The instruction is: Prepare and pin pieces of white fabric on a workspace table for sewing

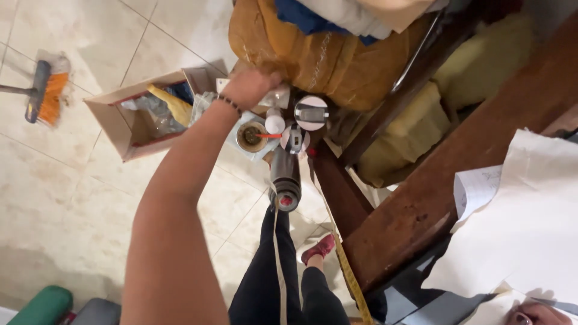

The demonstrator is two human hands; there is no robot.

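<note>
- The left hand (250, 86) reaches down to a clear crumpled plastic wrapper (276, 96) beside the bulging mustard-yellow cloth sack (313, 57); fingers curled on it, grip unclear.
- Just below stand a small white bottle (275, 123), a round cup with a red stick (251, 136) and a dark cylindrical canister (285, 177).
- The right hand (537, 314) rests flat on white paper (530, 235) on the brown wooden worktop (457, 162), holding nothing.
- An open cardboard box (129, 129) sits on the tiled floor (60, 180).

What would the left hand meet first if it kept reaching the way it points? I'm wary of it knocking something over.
Probably the mustard-yellow bundle: the left hand points up and away, straight toward it. The white-capped bottle sits just beside that line. Depth is unclear.
</note>
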